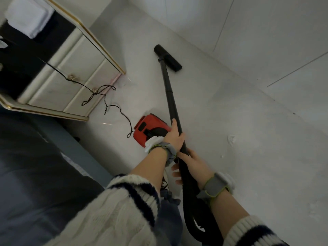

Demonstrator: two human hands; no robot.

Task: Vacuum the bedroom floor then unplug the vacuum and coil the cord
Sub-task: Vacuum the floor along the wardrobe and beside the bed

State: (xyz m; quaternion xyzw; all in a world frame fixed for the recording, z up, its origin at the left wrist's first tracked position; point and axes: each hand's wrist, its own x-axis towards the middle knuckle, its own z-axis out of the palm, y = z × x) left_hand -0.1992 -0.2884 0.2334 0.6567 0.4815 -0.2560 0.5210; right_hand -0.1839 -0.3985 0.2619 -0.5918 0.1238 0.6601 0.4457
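A black vacuum wand (pixel 168 89) runs from my hands out to the black floor head (pixel 167 58), which lies on the pale floor near the wall. My left hand (pixel 174 137) grips the wand higher up. Just below it, my right hand (pixel 190 164) grips the wand where the ribbed black hose (pixel 190 215) begins. The red vacuum body (pixel 150 128) sits on the floor left of my hands. Its black cord (pixel 110 105) trails in loops from the body up across the bedside cabinet.
A cream bedside cabinet (pixel 71 71) with gold trim stands at the left. A bed with dark bedding (pixel 35 166) fills the lower left. White wall panels (pixel 248 32) close off the far side. Small white scraps (pixel 231 139) lie on the floor at the right.
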